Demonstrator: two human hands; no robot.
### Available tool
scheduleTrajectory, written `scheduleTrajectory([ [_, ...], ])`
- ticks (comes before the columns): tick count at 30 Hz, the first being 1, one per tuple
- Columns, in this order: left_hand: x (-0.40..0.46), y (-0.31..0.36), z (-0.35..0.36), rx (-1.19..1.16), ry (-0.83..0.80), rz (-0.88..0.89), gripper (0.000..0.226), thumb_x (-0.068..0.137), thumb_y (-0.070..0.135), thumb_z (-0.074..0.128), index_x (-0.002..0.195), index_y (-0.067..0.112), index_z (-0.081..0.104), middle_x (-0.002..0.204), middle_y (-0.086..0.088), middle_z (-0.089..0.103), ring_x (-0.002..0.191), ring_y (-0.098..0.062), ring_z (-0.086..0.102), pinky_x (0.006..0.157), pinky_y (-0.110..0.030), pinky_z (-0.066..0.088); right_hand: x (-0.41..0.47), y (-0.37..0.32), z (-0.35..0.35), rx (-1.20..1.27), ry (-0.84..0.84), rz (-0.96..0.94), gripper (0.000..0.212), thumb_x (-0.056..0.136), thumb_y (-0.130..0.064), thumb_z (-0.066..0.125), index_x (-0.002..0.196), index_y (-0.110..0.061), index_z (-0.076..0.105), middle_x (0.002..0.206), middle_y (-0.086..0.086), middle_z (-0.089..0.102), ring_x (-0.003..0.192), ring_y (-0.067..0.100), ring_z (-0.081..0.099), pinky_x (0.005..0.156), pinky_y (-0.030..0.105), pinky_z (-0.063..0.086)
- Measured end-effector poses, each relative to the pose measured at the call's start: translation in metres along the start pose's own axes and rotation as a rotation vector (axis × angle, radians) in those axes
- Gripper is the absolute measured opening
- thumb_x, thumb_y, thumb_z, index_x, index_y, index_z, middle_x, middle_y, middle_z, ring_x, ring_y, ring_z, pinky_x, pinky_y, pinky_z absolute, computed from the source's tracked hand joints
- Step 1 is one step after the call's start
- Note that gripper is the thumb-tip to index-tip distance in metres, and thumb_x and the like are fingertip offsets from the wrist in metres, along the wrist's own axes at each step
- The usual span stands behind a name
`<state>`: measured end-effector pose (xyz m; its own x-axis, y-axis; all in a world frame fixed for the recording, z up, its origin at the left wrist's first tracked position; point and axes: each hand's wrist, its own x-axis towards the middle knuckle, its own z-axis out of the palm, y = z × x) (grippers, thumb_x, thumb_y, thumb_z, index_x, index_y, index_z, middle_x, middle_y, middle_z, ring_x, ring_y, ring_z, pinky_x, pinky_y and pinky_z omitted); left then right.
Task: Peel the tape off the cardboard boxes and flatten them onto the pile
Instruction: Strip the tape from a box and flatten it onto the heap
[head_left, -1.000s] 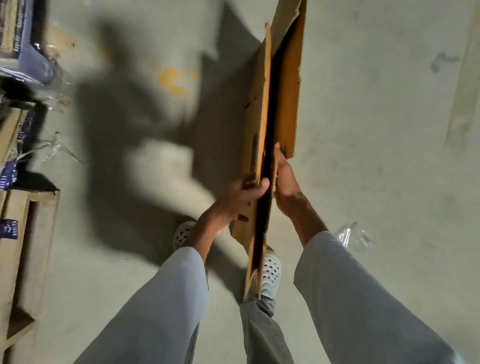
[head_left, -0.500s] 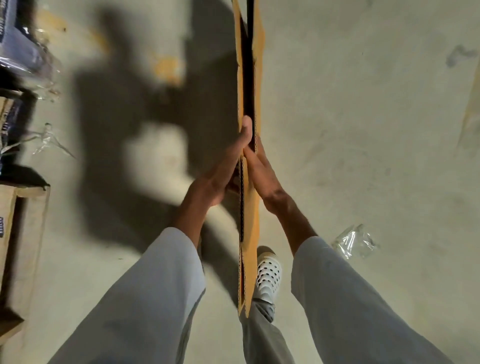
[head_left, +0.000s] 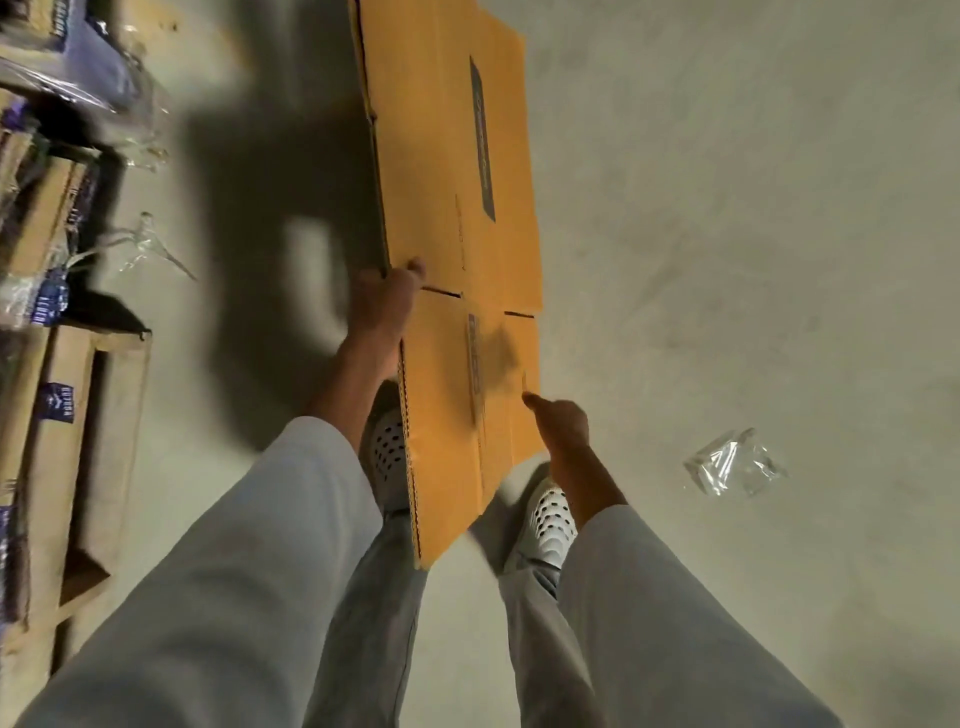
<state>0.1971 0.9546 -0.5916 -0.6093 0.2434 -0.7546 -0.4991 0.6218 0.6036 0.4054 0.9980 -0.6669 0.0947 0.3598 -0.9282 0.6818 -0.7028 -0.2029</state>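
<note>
Above the concrete floor (head_left: 727, 260), a flattened cardboard box (head_left: 452, 208) is held out broad side up, over the person's white shoes (head_left: 545, 525). The left hand (head_left: 387, 301) grips its left edge, fingers curled over the rim. The right hand (head_left: 561, 426) is at the near right edge; it seems to pinch it, though blur hides the fingers. Crumpled clear tape (head_left: 735, 462) lies well to the right; stacked cartons (head_left: 47, 415) stand at left.

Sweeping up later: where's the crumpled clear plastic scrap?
Head view, right side: the crumpled clear plastic scrap lies on the grey concrete floor, right of the right hand.
</note>
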Motion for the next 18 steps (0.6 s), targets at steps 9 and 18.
scheduleTrajectory([
  [9, 0.008, -0.003, -0.040, -0.174, -0.060, -0.006, 0.041, 0.084, 0.045, 0.071, 0.116, 0.020, 0.062, 0.111, -0.006, 0.070, 0.104, -0.026, 0.065, 0.086, -0.042, 0.053, 0.001, 0.045, 0.016, 0.663, -0.038, 0.326, 0.061, 0.083, -0.023, 0.083, 0.133, -0.014, 0.049, 0.123, 0.001, 0.053, 0.107, 0.023, 0.053, 0.094, 0.040, 0.050],
  [18, -0.047, -0.030, -0.090, -0.377, -0.192, -0.075, 0.027, 0.090, 0.010, 0.059, 0.115, 0.020, 0.061, 0.090, 0.005, 0.077, 0.088, -0.020, 0.071, 0.061, -0.032, 0.058, -0.048, -0.024, 0.024, 0.725, -0.049, 0.037, 0.019, 0.081, -0.020, 0.069, 0.099, -0.020, 0.064, 0.093, 0.008, 0.068, 0.088, 0.020, 0.061, 0.105, 0.048, 0.050],
])
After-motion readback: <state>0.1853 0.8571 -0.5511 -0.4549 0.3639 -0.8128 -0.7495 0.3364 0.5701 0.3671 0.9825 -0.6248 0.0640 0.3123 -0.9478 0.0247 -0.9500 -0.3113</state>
